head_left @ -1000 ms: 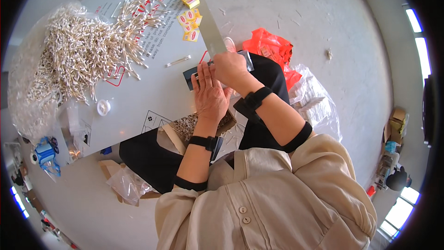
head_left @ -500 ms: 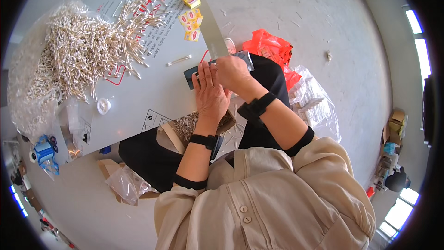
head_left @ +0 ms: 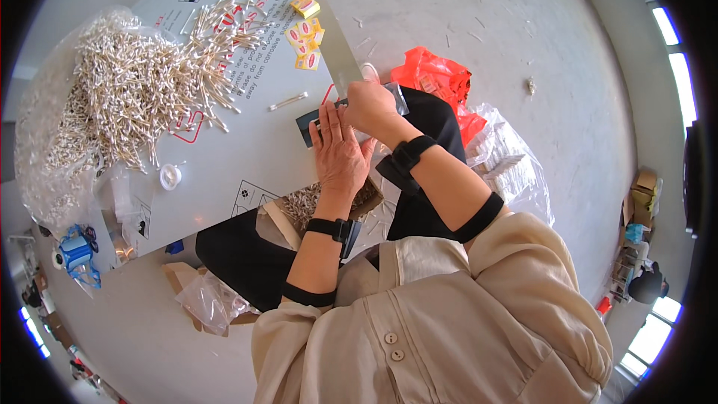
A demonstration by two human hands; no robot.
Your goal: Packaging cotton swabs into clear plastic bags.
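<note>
At the right edge of the grey table (head_left: 209, 187), my left hand (head_left: 340, 153) lies with its fingers stretched over a dark, flat, glossy piece (head_left: 306, 130). My right hand (head_left: 372, 110) is closed in a fist just beside it, over the same piece; whatever its fingers hold is hidden. Shiny clear plastic shows past the right hand. A few cotton swabs (head_left: 288, 102) lie together just left of my fingertips. Farther left spreads a large heap of cotton swabs (head_left: 127, 90), partly inside a clear plastic bag (head_left: 37, 157).
Small yellow packets (head_left: 307, 41) lie near the table's far right edge. A small round white container (head_left: 170, 176) stands below the heap. An open cardboard box (head_left: 280, 224) of swabs sits by my lap. Red (head_left: 434, 71) and clear bags (head_left: 516, 172) lie on the floor.
My right fist has shifted slightly up and to the left over the dark piece. My left hand stays flat in nearly the same place.
</note>
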